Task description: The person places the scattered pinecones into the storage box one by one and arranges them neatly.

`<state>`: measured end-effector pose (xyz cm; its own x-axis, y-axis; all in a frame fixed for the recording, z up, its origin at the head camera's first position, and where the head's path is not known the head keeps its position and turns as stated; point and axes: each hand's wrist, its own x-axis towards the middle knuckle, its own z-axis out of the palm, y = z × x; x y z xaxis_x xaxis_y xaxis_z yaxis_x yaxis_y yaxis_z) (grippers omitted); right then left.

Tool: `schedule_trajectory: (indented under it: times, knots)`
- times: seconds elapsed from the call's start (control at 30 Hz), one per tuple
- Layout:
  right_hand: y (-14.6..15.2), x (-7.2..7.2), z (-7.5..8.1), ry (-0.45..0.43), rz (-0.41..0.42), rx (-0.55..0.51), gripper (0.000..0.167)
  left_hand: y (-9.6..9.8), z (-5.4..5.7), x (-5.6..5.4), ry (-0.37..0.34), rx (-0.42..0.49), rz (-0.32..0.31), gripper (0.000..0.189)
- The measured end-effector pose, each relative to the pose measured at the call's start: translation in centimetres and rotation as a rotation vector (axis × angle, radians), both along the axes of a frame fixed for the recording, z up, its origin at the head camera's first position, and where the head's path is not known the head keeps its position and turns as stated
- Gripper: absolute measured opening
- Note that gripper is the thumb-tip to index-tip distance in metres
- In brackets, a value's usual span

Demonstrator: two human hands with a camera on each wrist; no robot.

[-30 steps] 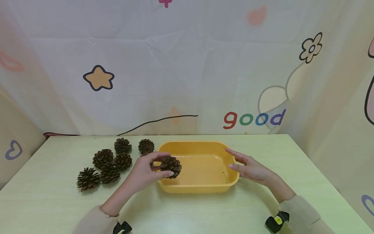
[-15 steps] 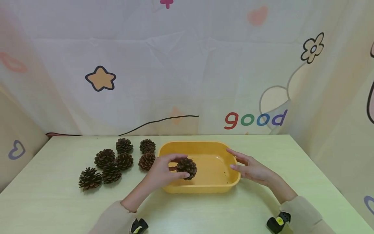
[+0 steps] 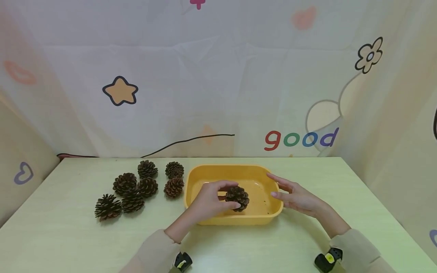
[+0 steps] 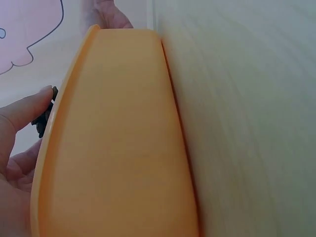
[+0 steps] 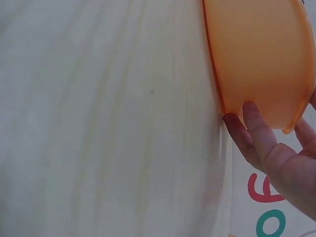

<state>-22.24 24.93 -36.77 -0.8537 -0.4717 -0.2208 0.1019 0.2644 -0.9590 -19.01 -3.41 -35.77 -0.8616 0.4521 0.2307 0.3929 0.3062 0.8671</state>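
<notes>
Head: left hand (image 3: 212, 201) pinches pine cone (image 3: 238, 198), right of its palm, over yellow tray (image 3: 239, 220), long axis left-right; right hand (image 3: 301, 198) grips right end. Left wrist: cone rim-high, partly hidden. Right wrist: fingers (image 5: 258, 129) spread against tray.

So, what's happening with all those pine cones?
A person's left hand is holding one pine cone over the yellow tray. Their right hand is holding the tray's right end. Seven more pine cones are on the table, to the left of the tray. The one in the hand hasn't been let go yet.
</notes>
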Motion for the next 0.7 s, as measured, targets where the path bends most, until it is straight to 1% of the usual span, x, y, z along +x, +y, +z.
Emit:
schedule_trajectory:
  times: [0.33,0.47,0.7]
  knots:
    - [0.1,-0.1,-0.1,0.008,0.019,-0.002,0.072,2.4,-0.1,-0.4,0.008,-0.067,-0.013,0.049]
    - [0.1,-0.1,-0.1,0.002,0.021,-0.006,0.071,3.1,-0.3,-0.5,0.003,-0.116,-0.003,0.049]
    - [0.1,0.0,0.0,-0.013,0.015,-0.014,0.071,4.2,-0.3,-0.8,0.034,-0.236,0.009,0.050]
